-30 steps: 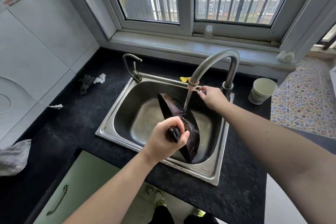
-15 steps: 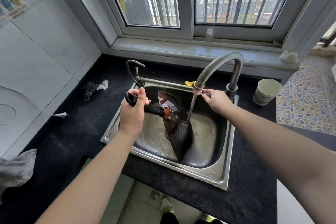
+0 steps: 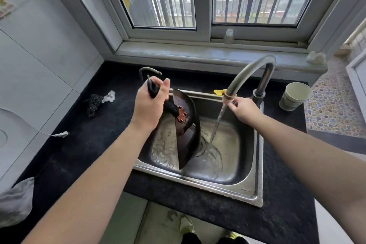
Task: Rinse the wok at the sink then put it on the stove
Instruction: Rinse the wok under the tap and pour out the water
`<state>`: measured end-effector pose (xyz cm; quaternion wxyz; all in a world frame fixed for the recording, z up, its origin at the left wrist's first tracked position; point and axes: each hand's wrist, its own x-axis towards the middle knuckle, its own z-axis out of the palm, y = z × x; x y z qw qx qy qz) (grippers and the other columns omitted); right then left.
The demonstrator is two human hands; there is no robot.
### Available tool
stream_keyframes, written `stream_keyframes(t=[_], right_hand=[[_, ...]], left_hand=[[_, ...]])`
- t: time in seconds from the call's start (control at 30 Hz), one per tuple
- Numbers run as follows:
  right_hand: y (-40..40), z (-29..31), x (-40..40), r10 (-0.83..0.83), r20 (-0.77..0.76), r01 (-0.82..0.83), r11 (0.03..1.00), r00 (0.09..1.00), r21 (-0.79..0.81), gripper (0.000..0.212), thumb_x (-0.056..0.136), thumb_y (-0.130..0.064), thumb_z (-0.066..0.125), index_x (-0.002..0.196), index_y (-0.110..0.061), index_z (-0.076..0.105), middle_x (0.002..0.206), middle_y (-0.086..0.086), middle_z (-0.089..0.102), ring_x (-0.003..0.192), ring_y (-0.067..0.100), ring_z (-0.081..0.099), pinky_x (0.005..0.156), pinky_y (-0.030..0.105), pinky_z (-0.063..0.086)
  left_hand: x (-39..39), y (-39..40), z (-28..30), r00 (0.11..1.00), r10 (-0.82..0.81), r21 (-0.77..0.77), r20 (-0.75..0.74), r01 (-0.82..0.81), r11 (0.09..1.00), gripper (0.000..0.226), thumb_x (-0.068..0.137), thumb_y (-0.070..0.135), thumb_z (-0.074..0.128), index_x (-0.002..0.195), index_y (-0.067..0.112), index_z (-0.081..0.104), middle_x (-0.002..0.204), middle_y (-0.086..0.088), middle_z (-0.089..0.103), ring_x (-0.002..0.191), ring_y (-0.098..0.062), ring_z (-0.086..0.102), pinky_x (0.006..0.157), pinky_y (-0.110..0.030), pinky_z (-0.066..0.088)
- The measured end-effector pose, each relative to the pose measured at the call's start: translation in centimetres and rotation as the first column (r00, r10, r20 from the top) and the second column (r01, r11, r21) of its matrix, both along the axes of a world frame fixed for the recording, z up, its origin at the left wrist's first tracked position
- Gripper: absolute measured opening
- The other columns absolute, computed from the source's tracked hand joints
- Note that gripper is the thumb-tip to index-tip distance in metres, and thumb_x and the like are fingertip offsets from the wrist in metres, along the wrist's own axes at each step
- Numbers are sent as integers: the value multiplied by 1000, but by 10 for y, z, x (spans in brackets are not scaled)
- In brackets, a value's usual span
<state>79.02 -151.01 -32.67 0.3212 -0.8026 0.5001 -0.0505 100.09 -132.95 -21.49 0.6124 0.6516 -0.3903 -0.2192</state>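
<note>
From the head view, you are gripping the wok's black handle in your left hand [image 3: 150,103], fingers wrapped around it. The wok [image 3: 187,127] is hanging on edge inside the sink [image 3: 255,190], its bowl below and right of that hand, its handle slanting up to the sink's left rim. Your right hand [image 3: 244,110] is resting at the tap [image 3: 247,73], behind the running stream; I cannot tell whether it is closed on anything. The stream is falling just right of the wok. The stove is out of sight.
</note>
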Motion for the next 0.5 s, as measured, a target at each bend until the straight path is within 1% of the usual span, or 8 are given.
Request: stream_keyframes(t=[0.13,0.23,0.3,0.37,0.4,0.5], right_hand=[[5,5,2,-21,0,21,1000,1000,-13,32,101,-31,45,120,-10,62,114,14,66,109,30,58,79,27,34],[7,7,3,-33,-2,33,999,999,-20,32,101,-30,44,118,-10,62,114,14,66,107,29,58,77,26,34],[9,8,4,-39,-8,39,999,999,-27,31,101,-28,44,119,-9,62,114,15,65,108,30,58,78,26,33],[10,9,4,-42,-11,41,999,999,-30,30,101,-26,45,120,-9,61,115,16,65,110,30,57,79,26,33],[10,10,4,-43,-11,43,999,999,-29,30,101,-25,45,121,-9,61,115,16,65,110,31,57,79,27,33],[11,10,4,-45,-4,45,999,999,-25,31,101,-26,45,122,-10,61,115,16,65,109,31,58,78,26,34]], left_hand=[[12,0,22,984,-172,10,54,171,985,26,89,36,63,69,23,55,60,-1,47,64,-33,43,72,-50,44],[18,0,33,943,-300,85,143,290,953,31,91,33,60,67,17,53,60,-4,48,65,-44,47,73,-57,46],[18,-1,35,898,-409,149,161,387,910,32,92,31,59,67,14,53,60,-7,47,67,-46,48,75,-60,46],[13,-3,35,852,-504,211,142,472,856,32,93,28,59,66,12,52,60,-12,45,67,-47,47,73,-58,45],[10,-4,34,833,-539,236,126,502,832,33,94,25,58,64,13,51,59,-12,45,66,-47,47,71,-56,44],[1,-8,24,803,-592,269,66,557,786,38,95,14,57,58,19,50,53,-2,45,59,-43,44,66,-46,39]])
